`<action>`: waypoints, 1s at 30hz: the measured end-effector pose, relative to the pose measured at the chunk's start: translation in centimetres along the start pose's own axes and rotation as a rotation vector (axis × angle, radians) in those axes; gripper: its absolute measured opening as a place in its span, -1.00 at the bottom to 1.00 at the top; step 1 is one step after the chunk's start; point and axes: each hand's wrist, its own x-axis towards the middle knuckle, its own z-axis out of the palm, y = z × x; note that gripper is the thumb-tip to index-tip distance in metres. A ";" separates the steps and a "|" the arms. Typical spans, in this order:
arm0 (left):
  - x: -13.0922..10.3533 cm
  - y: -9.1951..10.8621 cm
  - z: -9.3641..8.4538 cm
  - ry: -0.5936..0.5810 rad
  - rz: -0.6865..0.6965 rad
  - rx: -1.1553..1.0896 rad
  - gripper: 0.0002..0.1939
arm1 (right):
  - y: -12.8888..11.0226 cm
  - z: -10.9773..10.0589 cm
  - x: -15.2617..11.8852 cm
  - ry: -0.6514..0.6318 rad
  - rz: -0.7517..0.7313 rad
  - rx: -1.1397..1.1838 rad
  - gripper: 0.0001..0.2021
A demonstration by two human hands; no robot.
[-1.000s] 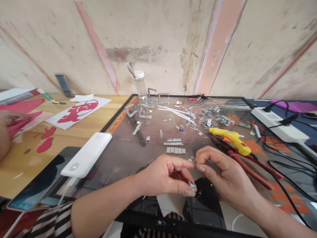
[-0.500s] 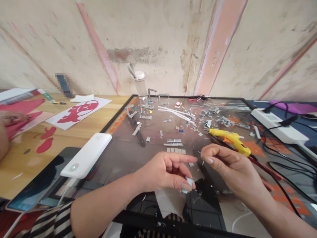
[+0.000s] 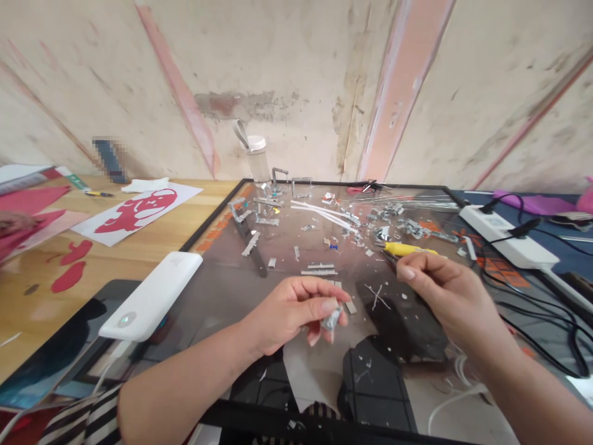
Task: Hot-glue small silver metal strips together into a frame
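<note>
Pinched between the thumb and fingers of my left hand (image 3: 299,309) is a small silvery-grey piece (image 3: 332,317), held over the dark glass board (image 3: 222,272). My right hand (image 3: 440,287) is near the yellow glue gun (image 3: 407,249) and covers its handle part; thumb and fingertips are closed together, and what they hold, if anything, is hidden. Between my hands, thin white strands (image 3: 377,296) lie crossed on the board. Short grey strips (image 3: 319,269) lie beyond my left hand.
A white power bank (image 3: 155,293) and a tablet (image 3: 78,334) are at the left. White sticks (image 3: 324,215), grey scraps and a bottle (image 3: 257,159) stand or lie farther back. A power strip (image 3: 507,238) with black cables is right. Another person's hand (image 3: 16,224) rests on red paper.
My right hand has moved right and up, away from my left hand, towards the glue gun. My left hand has drawn its fingers together around the grey piece. The view has shifted slightly.
</note>
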 end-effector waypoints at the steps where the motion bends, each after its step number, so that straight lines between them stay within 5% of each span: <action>1: 0.1 0.1 -0.2 0.020 0.002 -0.021 -0.80 | 0.1 -0.7 0.5 0.020 0.016 -0.121 -0.72; 6: 0.5 0.5 -0.8 0.115 0.021 -0.093 -0.85 | 1.9 -4.8 3.1 0.082 0.027 -0.653 -0.78; 10: 0.7 0.4 -0.9 0.153 0.055 -0.073 -0.74 | 4.5 -6.7 3.9 0.025 0.108 -0.840 -0.69; 15: 0.8 0.3 -0.9 0.133 0.056 -0.006 -0.63 | 6.9 -6.7 4.2 -0.023 0.091 -0.837 -0.64; 24: 0.7 0.1 -0.9 0.108 0.126 0.065 -0.64 | 6.0 -5.5 4.6 0.044 0.216 -0.704 -0.75; 30: 0.8 0.3 -1.2 0.109 0.105 -0.079 -0.66 | 5.0 -5.9 4.9 0.271 0.241 -0.267 -0.63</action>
